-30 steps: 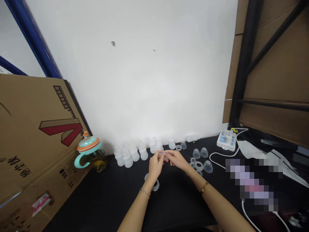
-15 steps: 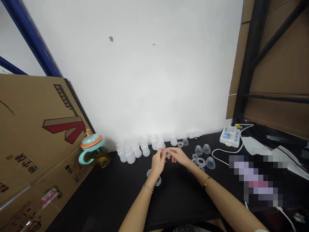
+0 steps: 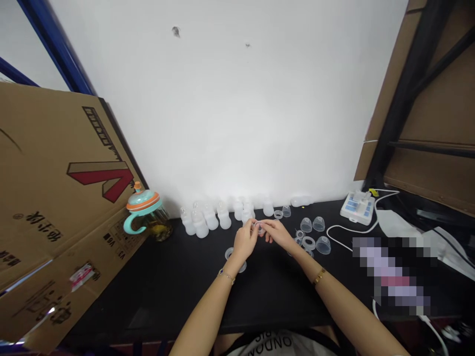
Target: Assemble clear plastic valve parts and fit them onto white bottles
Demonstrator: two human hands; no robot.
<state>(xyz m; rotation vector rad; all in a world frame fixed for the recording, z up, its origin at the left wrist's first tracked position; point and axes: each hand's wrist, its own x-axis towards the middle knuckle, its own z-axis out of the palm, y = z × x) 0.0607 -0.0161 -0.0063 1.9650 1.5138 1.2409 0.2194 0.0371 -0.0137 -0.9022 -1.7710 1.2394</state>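
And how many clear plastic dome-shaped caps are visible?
4: one clear dome-shaped cap near the white wall, three farther right; more may be hidden.

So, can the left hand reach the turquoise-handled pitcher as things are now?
Probably yes, passing in front of the white bottles, which partly block the straight line to the pitcher; but the left hand is holding a small clear part.

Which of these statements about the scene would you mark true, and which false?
1. The left hand and right hand touch the same small clear plastic piece. True.
2. Clear plastic domes lie left of both hands. False: they lie to the right.
3. A transparent jug with a teal-and-orange lid stands left of the white bottles. True.
4. The right wrist is bare. False: it wears a gold-coloured bracelet.
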